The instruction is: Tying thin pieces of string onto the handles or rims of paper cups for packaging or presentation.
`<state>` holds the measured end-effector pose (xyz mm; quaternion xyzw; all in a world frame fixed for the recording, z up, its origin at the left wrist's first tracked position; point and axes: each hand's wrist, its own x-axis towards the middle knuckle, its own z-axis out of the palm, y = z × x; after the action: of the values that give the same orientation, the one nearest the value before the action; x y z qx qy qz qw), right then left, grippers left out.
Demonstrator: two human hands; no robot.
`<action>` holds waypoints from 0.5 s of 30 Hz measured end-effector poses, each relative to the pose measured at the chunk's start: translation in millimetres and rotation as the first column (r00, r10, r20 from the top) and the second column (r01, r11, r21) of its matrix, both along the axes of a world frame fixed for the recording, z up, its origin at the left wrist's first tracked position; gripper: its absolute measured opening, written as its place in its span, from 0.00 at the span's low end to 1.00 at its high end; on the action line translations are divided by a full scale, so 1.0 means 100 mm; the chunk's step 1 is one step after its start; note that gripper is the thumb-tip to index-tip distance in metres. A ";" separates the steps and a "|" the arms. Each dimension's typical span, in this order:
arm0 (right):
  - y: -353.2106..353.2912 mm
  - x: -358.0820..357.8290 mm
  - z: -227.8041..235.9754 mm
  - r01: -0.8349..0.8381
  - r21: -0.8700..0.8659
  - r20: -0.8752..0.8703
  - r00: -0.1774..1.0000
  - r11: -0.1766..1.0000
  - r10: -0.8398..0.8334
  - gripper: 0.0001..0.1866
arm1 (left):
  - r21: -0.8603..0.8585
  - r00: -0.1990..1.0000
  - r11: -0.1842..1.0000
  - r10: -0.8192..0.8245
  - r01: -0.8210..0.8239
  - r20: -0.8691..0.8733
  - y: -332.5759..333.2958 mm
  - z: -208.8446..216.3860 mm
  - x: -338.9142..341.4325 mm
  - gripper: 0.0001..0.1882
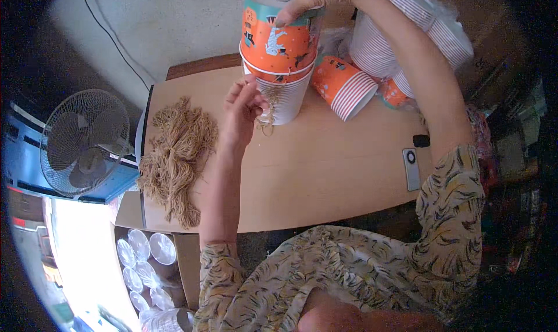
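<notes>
An orange and teal printed paper bucket (pixel 274 38) tops a tall stack of white-walled buckets (pixel 289 102) near the table's far edge. My right hand (pixel 311 0) grips its upper end, the thumb pressed on the printed side and the other fingers over the top, partly out of view. Beside the bucket's white rim is my left hand (pixel 245 102), raised with its fingers curled and pinched; what they hold, if anything, is too small to make out. A thin beige cord (pixel 268 120) dangles down the stack's front, close to those fingertips.
A heap of tan cord loops (pixel 177 157) lies on the left of the table (pixel 325 175). Orange nested buckets (pixel 346 88) lie tipped at right, before wrapped bucket stacks (pixel 383 41). A phone (pixel 411 169) sits at the right edge; a fan (pixel 87 140) stands left.
</notes>
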<state>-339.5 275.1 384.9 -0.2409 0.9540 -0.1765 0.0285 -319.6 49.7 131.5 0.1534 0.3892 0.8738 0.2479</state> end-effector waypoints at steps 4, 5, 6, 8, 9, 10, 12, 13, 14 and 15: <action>-0.03 0.10 0.06 0.001 -0.037 0.061 0.998 0.999 0.001 0.55 | -0.233 0.949 0.933 0.223 -0.274 -0.221 0.20 0.11 0.17 0.17; -0.03 0.11 0.07 -0.002 -0.055 0.085 0.996 0.998 0.007 0.56 | -0.297 0.913 0.888 0.254 -0.351 -0.320 0.24 0.13 0.18 0.16; -0.02 0.08 0.04 -0.004 -0.055 0.083 0.997 0.998 0.009 0.56 | -0.307 0.909 0.874 0.285 -0.377 -0.305 0.28 0.17 0.20 0.15; -0.02 0.03 -0.01 0.055 0.057 -0.080 0.996 0.997 -0.051 0.58 | -0.316 0.899 0.860 0.303 -0.401 -0.316 0.31 0.19 0.22 0.15; -0.03 0.04 0.00 0.056 0.056 -0.081 0.995 0.997 -0.051 0.58 | -0.325 0.890 0.845 0.321 -0.424 -0.324 0.32 0.20 0.22 0.14; -0.03 0.05 0.01 0.053 0.040 -0.043 0.998 0.998 -0.051 0.58 | -0.325 0.889 0.845 0.320 -0.424 -0.326 0.34 0.18 0.21 0.14; -0.01 0.05 0.01 0.056 0.023 -0.006 0.998 0.998 -0.056 0.59 | -0.227 0.925 0.910 0.292 -0.347 -0.242 0.39 0.15 0.19 0.11; 0.00 0.03 0.00 0.071 0.034 -0.009 0.997 0.997 -0.071 0.58 | -0.227 0.925 0.911 0.290 -0.345 -0.244 0.39 0.13 0.20 0.11; -0.02 0.04 -0.01 0.087 0.044 -0.012 0.996 0.995 -0.086 0.58 | -0.255 0.931 0.907 0.275 -0.334 -0.239 0.37 0.13 0.21 0.10; -0.03 0.06 0.00 0.089 0.043 -0.011 0.996 0.995 -0.089 0.58 | -0.284 0.936 0.903 0.261 -0.323 -0.235 0.36 0.13 0.22 0.10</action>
<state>-333.7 272.2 384.9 -0.1984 0.9674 -0.1557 0.0213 -297.9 85.8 144.5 0.1344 0.5653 0.8081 0.0965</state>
